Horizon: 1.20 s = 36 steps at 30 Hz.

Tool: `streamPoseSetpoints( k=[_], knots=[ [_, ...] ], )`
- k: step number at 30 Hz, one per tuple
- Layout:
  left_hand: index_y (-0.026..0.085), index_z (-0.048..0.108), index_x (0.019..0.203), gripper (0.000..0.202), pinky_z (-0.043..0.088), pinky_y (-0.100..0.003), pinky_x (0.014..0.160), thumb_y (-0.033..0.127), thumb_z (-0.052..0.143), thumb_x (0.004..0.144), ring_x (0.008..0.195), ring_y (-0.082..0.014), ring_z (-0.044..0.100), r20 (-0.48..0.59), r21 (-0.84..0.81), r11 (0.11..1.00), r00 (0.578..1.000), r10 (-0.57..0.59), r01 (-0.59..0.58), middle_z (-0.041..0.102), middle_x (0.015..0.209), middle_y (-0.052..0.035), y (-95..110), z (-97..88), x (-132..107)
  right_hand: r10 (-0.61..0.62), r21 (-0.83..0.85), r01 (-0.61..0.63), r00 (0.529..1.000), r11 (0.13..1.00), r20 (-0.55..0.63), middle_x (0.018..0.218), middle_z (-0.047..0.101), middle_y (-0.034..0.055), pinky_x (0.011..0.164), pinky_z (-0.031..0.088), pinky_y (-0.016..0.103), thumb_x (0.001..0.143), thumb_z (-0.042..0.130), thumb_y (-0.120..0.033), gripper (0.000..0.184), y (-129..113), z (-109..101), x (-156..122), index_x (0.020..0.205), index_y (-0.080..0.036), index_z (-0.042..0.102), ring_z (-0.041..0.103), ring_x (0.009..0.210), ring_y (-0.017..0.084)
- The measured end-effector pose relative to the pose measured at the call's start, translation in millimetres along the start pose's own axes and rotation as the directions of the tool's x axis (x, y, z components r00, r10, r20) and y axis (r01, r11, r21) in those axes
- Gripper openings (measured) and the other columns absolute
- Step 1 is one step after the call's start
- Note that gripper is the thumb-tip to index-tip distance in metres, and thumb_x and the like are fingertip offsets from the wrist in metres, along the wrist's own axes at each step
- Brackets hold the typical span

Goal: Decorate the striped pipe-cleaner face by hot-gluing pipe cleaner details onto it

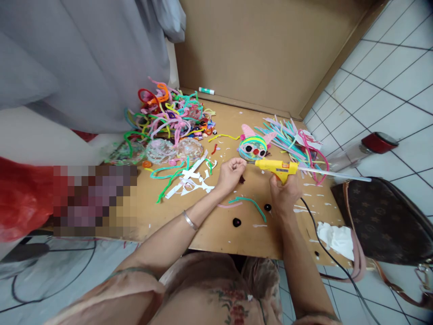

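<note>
My right hand (286, 192) grips a yellow hot glue gun (270, 165) by its handle, with a clear glue stick (334, 172) sticking out of the back. The nozzle points left toward my left hand (232, 171). Those left fingers are pinched together right at the nozzle tip; whatever they hold is too small or hidden to make out. Just beyond the gun lies a round animal-face craft (253, 147) with pink ears, black eyes and a red nose. A dark tassel-like scrap (241, 179) lies beside my left fingers.
A heap of colourful pipe cleaners (172, 113) fills the back left, with white paper scraps (189, 180) in front. More pipe cleaners (284, 135) lie back right. A brown handbag (382, 216), crumpled tissue (334, 237) and black cord (318, 225) occupy the right edge. Black round pieces (237, 222) lie nearby.
</note>
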<state>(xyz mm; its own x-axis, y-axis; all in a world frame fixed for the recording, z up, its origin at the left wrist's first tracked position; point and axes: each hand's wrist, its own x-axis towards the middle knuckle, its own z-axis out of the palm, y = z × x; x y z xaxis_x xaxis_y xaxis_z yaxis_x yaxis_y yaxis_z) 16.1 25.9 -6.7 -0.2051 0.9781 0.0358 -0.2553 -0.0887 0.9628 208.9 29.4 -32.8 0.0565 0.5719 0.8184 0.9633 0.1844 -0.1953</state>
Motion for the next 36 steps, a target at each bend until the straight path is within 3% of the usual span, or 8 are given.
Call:
streamPoseSetpoints(
  k=[4,8,14,21,26,30,36],
  knots=[
    [0.018,0.065,0.076,0.011,0.035,-0.019,0.050,0.027,0.071,0.078,0.046,-0.0070,0.044,0.016,-0.003,1.000,1.000,-0.017,0.017,0.053,0.054,0.0067,-0.1,-0.4,-0.4,0.001,-0.005,-0.001,1.000,1.000,0.004,0.086,0.067,0.0111,0.069,0.053,0.037,0.088,0.054,-0.035,0.031,0.5,0.9,-0.4,0.111,-0.015,0.062,0.067,0.081,0.028],
    [0.018,0.065,0.075,0.012,0.034,-0.019,0.050,0.028,0.071,0.078,0.046,-0.0064,0.041,0.007,-0.006,1.000,1.000,-0.017,0.017,0.051,0.053,0.0071,0.9,0.2,-0.9,0.017,-0.004,-0.017,1.000,1.000,0.007,0.091,0.068,0.0117,0.072,0.054,0.037,0.088,0.054,-0.034,0.035,0.4,0.1,0.3,0.117,-0.016,0.061,0.068,0.085,0.028],
    [0.017,0.065,0.071,0.012,0.030,-0.019,0.049,0.027,0.071,0.075,0.046,-0.0055,0.035,-0.009,-0.003,1.000,1.000,0.007,-0.007,0.048,0.051,0.0077,2.3,0.7,-0.7,0.001,0.004,-0.001,1.000,1.000,0.003,0.086,0.067,0.0111,0.070,0.053,0.037,0.089,0.053,-0.034,0.031,-0.2,0.7,0.2,0.112,-0.015,0.062,0.067,0.082,0.028],
    [0.018,0.065,0.073,0.014,0.033,-0.019,0.050,0.029,0.072,0.076,0.047,-0.0063,0.039,-0.001,0.002,1.000,1.000,0.002,-0.002,0.050,0.053,0.0069,2.6,0.3,-1.1,0.043,0.017,-0.044,0.998,0.999,0.046,0.087,0.067,0.0120,0.070,0.052,0.038,0.088,0.052,-0.035,0.030,0.0,-0.9,1.3,0.109,-0.016,0.062,0.067,0.083,0.029],
    [0.017,0.064,0.074,0.015,0.033,-0.019,0.049,0.030,0.071,0.078,0.046,-0.0060,0.039,0.002,-0.001,1.000,1.000,-0.004,0.004,0.051,0.053,0.0069,2.7,0.1,-1.3,0.055,0.044,-0.056,0.998,0.997,0.038,0.092,0.068,0.0142,0.074,0.053,0.039,0.087,0.053,-0.033,0.036,-0.6,-0.6,1.3,0.116,-0.013,0.061,0.068,0.088,0.030],
    [0.017,0.064,0.073,0.015,0.031,-0.019,0.048,0.029,0.072,0.077,0.045,-0.0055,0.036,-0.002,-0.003,1.000,1.000,-0.011,0.011,0.047,0.052,0.0082,3.0,0.6,-0.5,0.055,0.020,-0.055,0.998,0.998,0.036,0.083,0.065,0.0105,0.069,0.052,0.037,0.088,0.053,-0.035,0.031,-2.4,0.0,0.7,0.110,-0.015,0.063,0.066,0.081,0.028],
    [0.018,0.063,0.073,0.014,0.032,-0.019,0.047,0.029,0.069,0.078,0.044,-0.0059,0.037,0.006,-0.011,1.000,1.000,-0.010,0.010,0.048,0.052,0.0080,3.0,1.1,-0.3,0.070,0.074,-0.074,0.996,0.995,0.047,0.089,0.066,0.0128,0.076,0.053,0.039,0.089,0.053,-0.033,0.033,-3.6,-2.8,1.6,0.114,-0.014,0.063,0.067,0.089,0.029]
  ],
)
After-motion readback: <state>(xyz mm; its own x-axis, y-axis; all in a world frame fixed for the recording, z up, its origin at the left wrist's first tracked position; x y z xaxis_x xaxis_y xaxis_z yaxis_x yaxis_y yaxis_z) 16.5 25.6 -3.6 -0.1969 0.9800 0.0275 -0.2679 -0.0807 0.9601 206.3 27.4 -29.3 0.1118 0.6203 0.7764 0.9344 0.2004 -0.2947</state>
